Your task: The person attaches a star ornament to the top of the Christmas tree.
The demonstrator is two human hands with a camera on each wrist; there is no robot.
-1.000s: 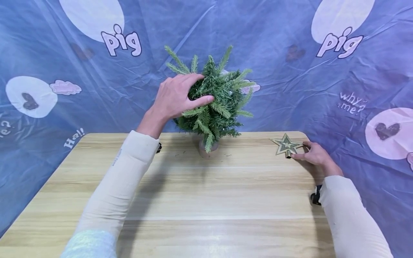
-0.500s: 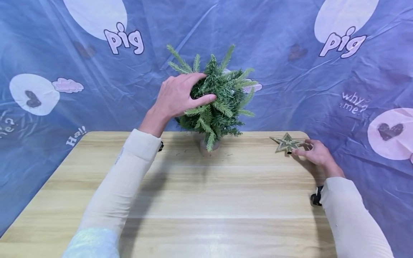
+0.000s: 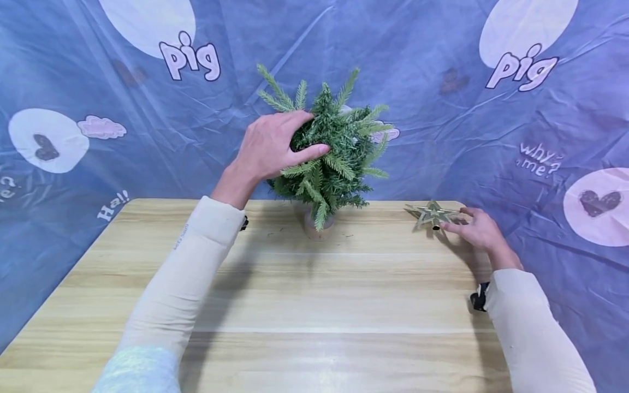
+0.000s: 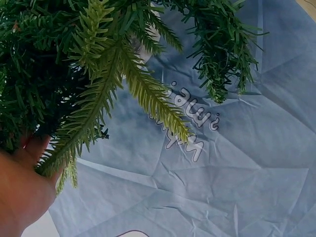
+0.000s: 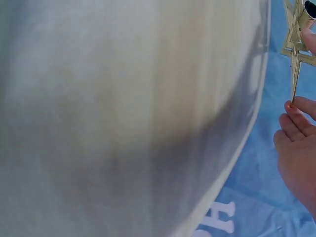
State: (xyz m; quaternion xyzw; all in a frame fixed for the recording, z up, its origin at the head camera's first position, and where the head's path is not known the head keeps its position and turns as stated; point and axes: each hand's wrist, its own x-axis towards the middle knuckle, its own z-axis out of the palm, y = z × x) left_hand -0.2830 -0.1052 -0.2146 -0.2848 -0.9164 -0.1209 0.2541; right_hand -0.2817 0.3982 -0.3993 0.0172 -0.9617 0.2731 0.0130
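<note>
A small artificial Christmas tree (image 3: 339,147) stands upright at the back middle of the table, on a short pale base (image 3: 318,229). My left hand (image 3: 267,144) grips its upper left side, thumb across the front branches and fingertips among the needles. Green branches (image 4: 103,84) fill the top of the left wrist view and partly hide the fingers. Over the back right corner, my right hand (image 3: 479,232) holds a gold star tree topper (image 3: 428,213) by one side, its socket facing me. In the right wrist view, fingertips touch the star's (image 5: 295,54) lower point.
The wooden table (image 3: 344,295) has rounded back corners. Blue printed cloth (image 3: 422,136) hangs close behind it and along both sides. A few loose needles (image 3: 349,236) lie near the tree's base.
The star has tipped in my right hand, so it looks flatter and its socket points more toward me. It has shifted slightly left. My left hand keeps its hold on the tree.
</note>
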